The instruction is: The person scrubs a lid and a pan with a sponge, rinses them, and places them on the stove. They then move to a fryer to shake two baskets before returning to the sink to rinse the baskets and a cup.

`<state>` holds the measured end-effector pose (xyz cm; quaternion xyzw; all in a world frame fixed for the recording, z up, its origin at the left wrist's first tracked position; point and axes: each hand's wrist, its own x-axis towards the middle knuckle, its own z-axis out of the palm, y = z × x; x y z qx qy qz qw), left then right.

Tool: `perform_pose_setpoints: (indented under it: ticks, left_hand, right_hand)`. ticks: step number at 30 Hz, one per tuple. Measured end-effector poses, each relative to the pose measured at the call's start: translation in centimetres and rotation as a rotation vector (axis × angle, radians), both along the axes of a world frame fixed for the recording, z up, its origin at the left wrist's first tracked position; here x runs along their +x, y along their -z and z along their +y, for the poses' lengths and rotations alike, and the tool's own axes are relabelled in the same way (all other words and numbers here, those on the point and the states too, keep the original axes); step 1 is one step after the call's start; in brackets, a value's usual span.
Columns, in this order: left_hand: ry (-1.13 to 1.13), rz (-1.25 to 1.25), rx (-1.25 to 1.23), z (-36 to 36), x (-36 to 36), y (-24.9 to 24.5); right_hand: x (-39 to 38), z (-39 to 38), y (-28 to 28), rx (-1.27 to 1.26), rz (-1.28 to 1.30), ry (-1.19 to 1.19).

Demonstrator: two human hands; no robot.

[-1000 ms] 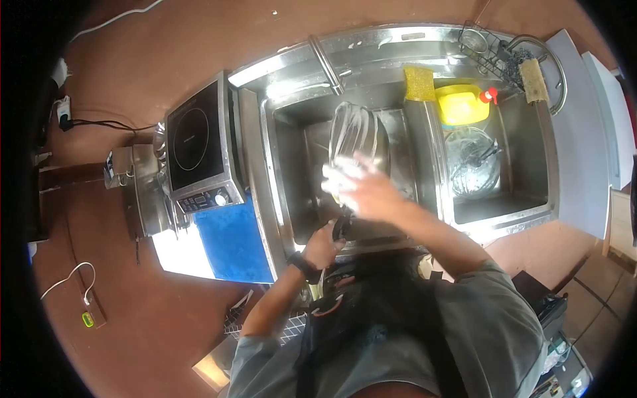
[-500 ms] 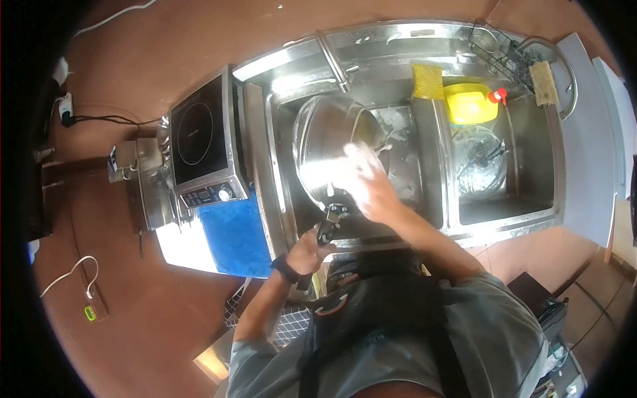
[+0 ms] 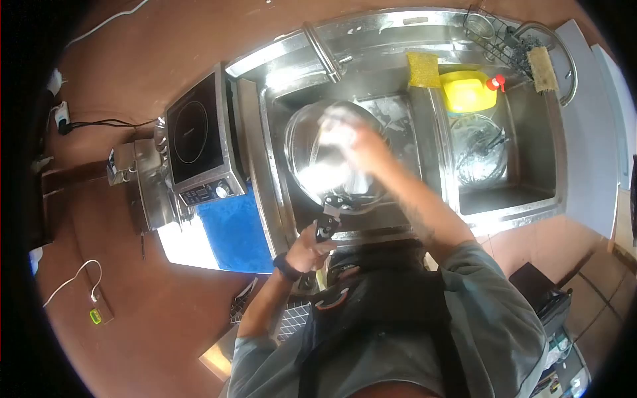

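A large steel pan (image 3: 300, 147) rests tilted in the left basin (image 3: 406, 149), its near side bright with glare. My left hand (image 3: 307, 252) is wrapped round the pan's black handle (image 3: 327, 224) at the basin's front edge. Inside the pan, my right hand (image 3: 355, 140) presses against the upper part of the inner surface. White foam covers its blurred fingers, and whatever they grip is hidden.
A yellow scouring pad (image 3: 423, 69) lies on the divider beside a yellow bottle (image 3: 468, 91) with a red cap. The right basin holds a wire-and-glass-looking item (image 3: 479, 152). An induction cooktop (image 3: 196, 132) stands left, near a blue cloth (image 3: 229, 229). The faucet (image 3: 321, 53) overhangs the left basin.
My right hand has moved up and left across the pan's inside, away from the handle. My left hand keeps its hold on the handle. The whole view has shifted slightly.
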<state>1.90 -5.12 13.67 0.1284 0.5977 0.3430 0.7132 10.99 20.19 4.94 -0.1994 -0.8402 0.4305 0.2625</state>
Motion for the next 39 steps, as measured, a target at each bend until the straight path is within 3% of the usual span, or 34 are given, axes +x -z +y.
perform_pose_setpoints:
  ticks: [1, 2, 3, 5, 7, 9, 11, 15, 17, 18, 19, 20, 21, 23, 24, 26, 27, 30, 32, 33, 34, 36, 39]
  left_hand:
    - [-0.007, 0.006, 0.004, 0.1, 0.2, 0.1]
    - [-0.053, -0.038, -0.009, -0.3, 0.6, 0.0]
    - [-0.093, -0.082, -0.019, -0.4, 0.7, 0.0]
    - [-0.087, -0.045, -0.055, -0.2, 1.1, 0.5]
    - [-0.043, -0.032, 0.025, -0.2, 1.1, 2.0]
    - [-0.054, -0.039, 0.027, 1.6, 1.5, 2.2]
    - [0.002, 0.008, 0.047, 2.9, 1.7, 3.1]
    - [-0.201, -0.199, 0.067, 3.3, 2.1, 1.5]
    - [-0.187, -0.277, 0.046, 3.9, 1.3, 1.0]
    - [-0.206, -0.259, 0.01, 4.2, 1.1, 0.9]
    - [-0.23, -0.247, -0.049, 3.5, 1.7, 0.6]
    - [-0.213, -0.192, -0.048, 2.8, 1.8, 1.0]
    - [-0.182, -0.193, -0.021, 2.3, 1.7, 1.8]
    - [-0.016, -0.197, -0.059, 1.6, 0.7, -0.2]
    - [-0.014, -0.195, -0.063, 0.5, 0.4, 0.5]
    - [0.281, 0.134, 0.213, -1.1, -0.7, 2.9]
    - [0.445, 0.306, 0.196, -0.6, -1.1, 1.3]
    - [0.434, 0.286, 0.171, -2.4, -2.1, 3.1]
    - [0.747, 0.769, 0.137, -1.9, -1.7, 2.0]
    - [0.745, 0.766, 0.141, -2.1, -1.5, 2.3]
    - [0.671, 0.811, 0.18, -2.4, -1.2, 2.9]
    - [0.588, 0.861, 0.224, -2.7, -1.0, 3.8]
    - [0.574, 0.866, 0.223, -2.7, -0.9, 3.8]
  right_hand:
    - [0.3, 1.7, 4.3, -0.096, -0.176, 0.061]
    - [1.5, 2.8, 5.5, 0.174, -0.116, 0.138]
    - [2.8, 2.4, 6.6, 0.122, -0.159, 0.203]
    - [5.1, -1.4, 9.0, 0.292, -0.208, 0.285]
    - [6.3, -5.8, 4.9, 0.122, 0.019, 0.332]
    - [5.1, -8.5, 0.0, 0.195, -0.008, 0.24]
    - [4.0, -10.0, -1.7, 0.201, -0.032, -0.008]
    - [7.1, -9.1, 2.1, 0.312, -0.051, -0.031]
    - [9.7, -7.9, 4.4, 0.351, -0.101, 0.013]
    - [10.8, -7.8, 6.2, 0.407, -0.129, 0.158]
    - [10.6, -8.2, 8.9, -0.329, 0.166, 0.531]
    - [10.2, -7.5, 8.5, -0.568, 0.147, 0.572]
    - [9.9, -6.1, 10.2, -0.565, 0.158, 0.575]
    - [9.2, -2.9, 15.5, -1.316, 0.282, 0.796]
    - [8.7, -1.4, 15.6, -1.32, 0.284, 0.798]
    - [7.6, 2.9, 13.5, -1.529, 0.163, 0.633]
    - [7.1, 4.7, 11.1, -1.524, 0.166, 0.631]
    - [4.5, 8.4, 4.6, -1.444, 0.116, 0.438]
    - [2.7, 9.8, 2.8, -0.632, -0.075, 0.211]
    - [1.8, 9.2, 1.9, -0.47, -0.096, 0.086]
    - [0.2, 7.4, 3.4, -0.01, 0.166, 0.01]
    - [0.9, 2.1, -4.6, 0.4, 0.271, -0.123]
    - [0.1, -1.1, -3.6, 0.457, 0.159, -0.289]
